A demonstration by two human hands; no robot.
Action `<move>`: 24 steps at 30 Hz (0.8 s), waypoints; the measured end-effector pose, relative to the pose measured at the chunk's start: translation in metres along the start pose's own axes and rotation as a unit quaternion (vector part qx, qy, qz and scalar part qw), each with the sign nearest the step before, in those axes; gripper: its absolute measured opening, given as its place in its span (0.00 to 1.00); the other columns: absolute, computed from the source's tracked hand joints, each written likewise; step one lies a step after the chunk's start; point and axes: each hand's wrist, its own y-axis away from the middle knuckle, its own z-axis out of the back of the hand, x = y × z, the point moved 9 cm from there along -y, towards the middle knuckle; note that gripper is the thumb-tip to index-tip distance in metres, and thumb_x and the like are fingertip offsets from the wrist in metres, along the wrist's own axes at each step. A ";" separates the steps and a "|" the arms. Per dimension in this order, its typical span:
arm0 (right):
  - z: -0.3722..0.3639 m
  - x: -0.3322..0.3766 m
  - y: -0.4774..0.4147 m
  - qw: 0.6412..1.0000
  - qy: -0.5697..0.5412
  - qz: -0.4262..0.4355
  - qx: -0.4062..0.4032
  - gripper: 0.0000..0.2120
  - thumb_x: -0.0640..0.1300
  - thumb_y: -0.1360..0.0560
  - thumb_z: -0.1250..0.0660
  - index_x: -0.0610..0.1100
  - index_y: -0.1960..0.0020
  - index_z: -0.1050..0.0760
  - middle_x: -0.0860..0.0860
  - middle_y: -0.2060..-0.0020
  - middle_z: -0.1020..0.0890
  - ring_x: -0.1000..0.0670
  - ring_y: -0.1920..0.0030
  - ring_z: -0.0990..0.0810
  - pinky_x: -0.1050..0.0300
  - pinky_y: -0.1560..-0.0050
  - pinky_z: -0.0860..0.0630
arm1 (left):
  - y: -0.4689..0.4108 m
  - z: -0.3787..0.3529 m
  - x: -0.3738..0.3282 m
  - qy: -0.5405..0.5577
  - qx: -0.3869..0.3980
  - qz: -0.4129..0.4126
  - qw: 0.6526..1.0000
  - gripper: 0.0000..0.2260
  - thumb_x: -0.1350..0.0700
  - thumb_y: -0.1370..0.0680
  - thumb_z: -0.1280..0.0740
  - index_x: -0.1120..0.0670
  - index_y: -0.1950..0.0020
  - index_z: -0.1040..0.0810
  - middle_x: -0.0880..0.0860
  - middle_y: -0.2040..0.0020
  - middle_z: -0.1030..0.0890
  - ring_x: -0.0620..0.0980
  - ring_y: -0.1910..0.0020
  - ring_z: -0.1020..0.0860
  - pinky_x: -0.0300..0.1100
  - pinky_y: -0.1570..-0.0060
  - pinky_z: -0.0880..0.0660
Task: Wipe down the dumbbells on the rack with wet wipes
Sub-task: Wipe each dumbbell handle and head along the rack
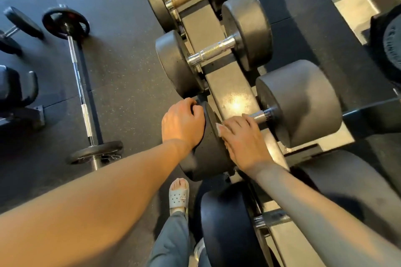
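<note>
I'm counting 5 black round-headed dumbbells (pixel 247 30) | left hand (pixel 182 123) gripping one | right hand (pixel 240 138) clutching 1 white wipe (pixel 219 129) | 1 chrome barbell (pixel 81 93) lying aside

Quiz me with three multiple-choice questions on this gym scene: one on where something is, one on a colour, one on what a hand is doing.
1. Where is the white wipe?
A in a bucket
B under the right hand, at the handle of the dumbbell
C draped over a barbell

2. What colour is the sandal?
A red
B black
C pale grey

3. What is the left hand doing?
A gripping the dumbbell's near head
B hanging idle
C holding a bottle

Answers:
1 B, a white corner pokes out beside the thumb.
2 C, it shows pale against the dark floor.
3 A, its fingers curl over the head's edge.
</note>
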 end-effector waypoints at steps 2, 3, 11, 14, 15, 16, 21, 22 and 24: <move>0.004 -0.016 0.003 0.999 0.052 0.014 -0.006 0.20 0.43 0.28 0.27 0.44 0.37 0.21 0.43 0.43 0.20 0.41 0.41 0.23 0.42 0.35 0.30 | 0.000 -0.001 0.001 -0.002 -0.003 -0.001 1.000 0.10 0.51 0.16 0.43 0.47 0.47 0.22 0.46 0.54 0.20 0.39 0.58 0.26 0.34 0.59 0.34; 0.008 -0.026 0.005 0.997 0.073 -0.007 -0.018 0.19 0.44 0.28 0.26 0.44 0.38 0.21 0.44 0.46 0.21 0.42 0.45 0.23 0.45 0.41 0.28 | 0.000 -0.001 0.002 -0.001 -0.003 0.000 1.000 0.10 0.51 0.16 0.43 0.47 0.47 0.22 0.46 0.55 0.20 0.39 0.58 0.26 0.34 0.59 0.34; -0.012 -0.019 0.030 0.923 -0.255 -0.270 -0.097 0.04 0.43 0.19 0.33 0.46 0.46 0.21 0.54 0.57 0.19 0.60 0.59 0.22 0.67 0.57 0.26 | -0.004 -0.004 0.005 -0.007 0.012 0.003 1.000 0.12 0.50 0.16 0.44 0.47 0.49 0.22 0.47 0.56 0.20 0.41 0.57 0.25 0.40 0.58 0.32; -0.014 -0.039 0.044 0.814 -0.390 -0.407 -0.144 0.02 0.46 0.19 0.31 0.49 0.51 0.23 0.57 0.61 0.20 0.62 0.59 0.21 0.72 0.59 0.26 | -0.003 -0.002 0.003 -0.009 0.011 0.000 1.000 0.11 0.50 0.16 0.44 0.46 0.49 0.23 0.46 0.55 0.20 0.41 0.57 0.25 0.41 0.56 0.32; -0.015 -0.043 0.049 0.756 -0.436 -0.453 -0.184 0.03 0.46 0.20 0.30 0.48 0.50 0.24 0.56 0.61 0.19 0.61 0.58 0.19 0.71 0.58 0.23 | -0.003 -0.002 0.003 -0.010 0.010 -0.001 1.000 0.11 0.50 0.16 0.44 0.46 0.49 0.23 0.46 0.55 0.20 0.41 0.57 0.25 0.41 0.56 0.32; -0.015 -0.043 0.054 0.690 -0.481 -0.492 -0.225 0.06 0.45 0.21 0.28 0.46 0.47 0.24 0.54 0.60 0.17 0.59 0.57 0.17 0.68 0.57 0.21 | -0.003 -0.002 0.003 -0.011 0.010 -0.003 1.000 0.11 0.51 0.16 0.44 0.46 0.49 0.23 0.46 0.55 0.21 0.41 0.57 0.25 0.40 0.56 0.33; -0.042 -0.026 0.064 0.380 -0.628 -0.594 -0.331 0.11 0.39 0.21 0.30 0.42 0.39 0.24 0.46 0.53 0.14 0.52 0.58 0.13 0.61 0.57 0.18 | -0.002 -0.001 0.001 -0.018 0.009 -0.001 1.000 0.10 0.51 0.15 0.44 0.44 0.48 0.24 0.45 0.54 0.21 0.43 0.55 0.25 0.38 0.54 0.33; -0.044 -0.024 0.066 0.353 -0.628 -0.604 -0.342 0.10 0.39 0.20 0.31 0.41 0.39 0.23 0.45 0.53 0.14 0.51 0.58 0.13 0.61 0.57 0.17 | -0.002 -0.001 0.001 -0.020 0.010 0.001 1.000 0.09 0.51 0.15 0.44 0.44 0.48 0.25 0.45 0.54 0.21 0.43 0.54 0.25 0.38 0.53 0.33; -0.043 -0.025 0.070 0.325 -0.620 -0.616 -0.361 0.08 0.39 0.19 0.32 0.40 0.42 0.19 0.46 0.54 0.14 0.50 0.59 0.14 0.61 0.56 0.17 | -0.001 -0.001 0.000 -0.024 0.008 0.003 1.000 0.09 0.51 0.15 0.44 0.44 0.48 0.24 0.45 0.54 0.21 0.43 0.55 0.25 0.38 0.54 0.33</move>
